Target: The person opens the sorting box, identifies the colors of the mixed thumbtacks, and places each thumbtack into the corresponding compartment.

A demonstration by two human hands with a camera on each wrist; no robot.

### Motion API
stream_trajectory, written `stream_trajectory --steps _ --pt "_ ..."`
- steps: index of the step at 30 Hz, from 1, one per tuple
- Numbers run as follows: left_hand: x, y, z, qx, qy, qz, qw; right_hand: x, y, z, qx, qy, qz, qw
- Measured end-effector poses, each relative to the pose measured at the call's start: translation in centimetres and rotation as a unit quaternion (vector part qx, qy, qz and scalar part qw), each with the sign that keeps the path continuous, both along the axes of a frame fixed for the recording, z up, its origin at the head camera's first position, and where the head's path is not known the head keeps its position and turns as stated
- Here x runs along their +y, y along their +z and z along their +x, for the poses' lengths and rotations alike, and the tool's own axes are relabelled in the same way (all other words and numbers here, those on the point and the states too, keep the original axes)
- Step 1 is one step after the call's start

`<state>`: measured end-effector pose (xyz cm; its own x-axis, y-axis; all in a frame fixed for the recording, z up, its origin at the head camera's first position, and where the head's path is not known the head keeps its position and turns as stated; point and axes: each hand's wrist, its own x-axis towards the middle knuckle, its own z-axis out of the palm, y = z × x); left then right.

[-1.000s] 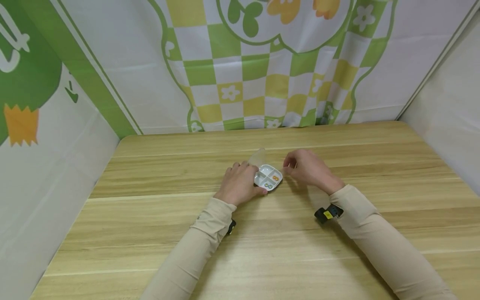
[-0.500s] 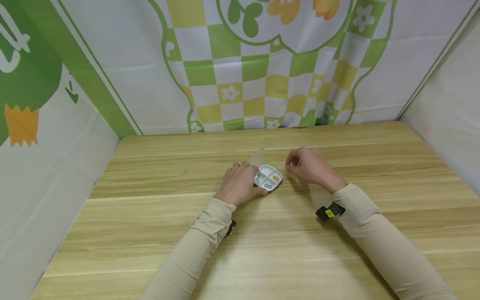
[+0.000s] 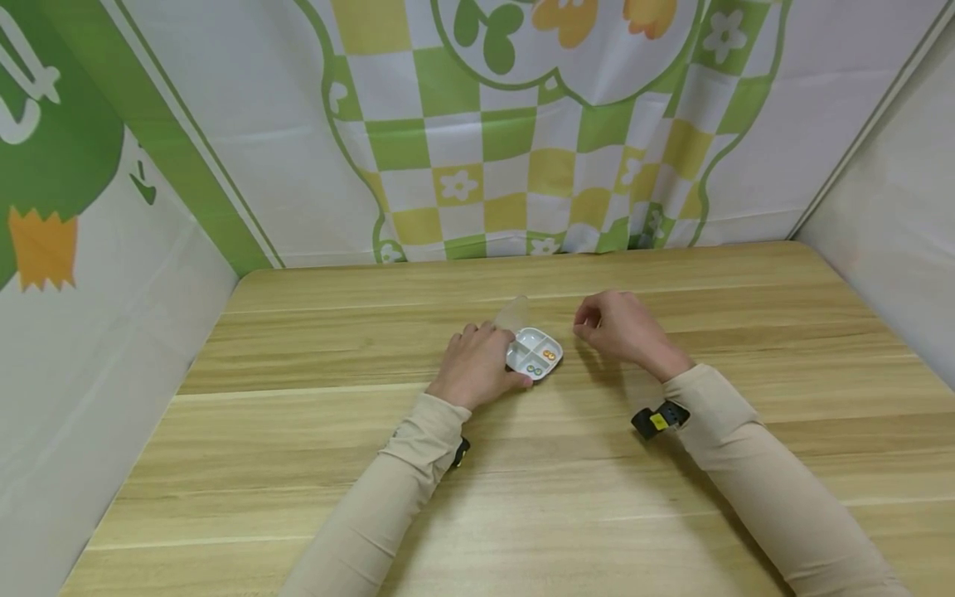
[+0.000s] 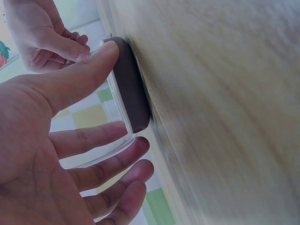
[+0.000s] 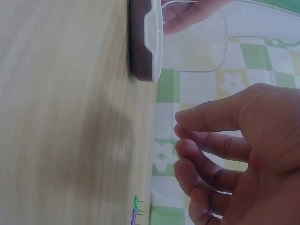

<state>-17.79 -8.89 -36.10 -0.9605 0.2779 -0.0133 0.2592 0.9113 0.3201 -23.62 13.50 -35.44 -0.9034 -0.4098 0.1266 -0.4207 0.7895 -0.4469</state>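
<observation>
My left hand (image 3: 481, 361) grips a small white four-compartment box (image 3: 520, 351) at its left side, thumb on the near edge and fingers at the far side. In the left wrist view the box's dark brown underside (image 4: 129, 86) rests on or just above the table. Its clear lid (image 5: 199, 44) stands open at the back. An orange pair of small ring-shaped pieces (image 3: 549, 355) lies in one compartment, a greenish pair (image 3: 534, 371) in another. Apart from the box, my right hand (image 3: 622, 332) hovers at its right, fingers loosely curled, thumb near the index fingertip. Nothing shows between them.
In the right wrist view, a green stud earring (image 5: 136, 202) and a purple one (image 5: 133, 216) lie on the table, posts upward; the right hand hides that spot in the head view. A checkered curtain (image 3: 507, 166) hangs behind the wooden table (image 3: 358, 464).
My right hand has drawn away from the box, a little to the right and back. My left hand, the box and the pieces inside stay put.
</observation>
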Motion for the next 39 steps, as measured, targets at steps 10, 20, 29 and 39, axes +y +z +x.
stream_trajectory --steps 10,20,29,39 --pt "0.0 0.1 0.1 -0.002 0.001 0.0 1.0 0.5 -0.2 -0.3 -0.016 -0.013 -0.002 0.9998" --pt "0.0 0.0 0.0 -0.005 0.002 0.0 1.0 0.9 -0.2 -0.5 -0.019 -0.023 -0.006 0.9995" --pt "0.0 0.1 0.0 -0.005 0.001 0.002 1.0 1.3 -0.2 -0.8 -0.002 -0.033 -0.002 0.9994" --pt "0.1 0.1 0.1 -0.002 0.001 0.001 1.0 1.9 -0.2 -1.2 -0.002 -0.042 -0.005 0.9991"
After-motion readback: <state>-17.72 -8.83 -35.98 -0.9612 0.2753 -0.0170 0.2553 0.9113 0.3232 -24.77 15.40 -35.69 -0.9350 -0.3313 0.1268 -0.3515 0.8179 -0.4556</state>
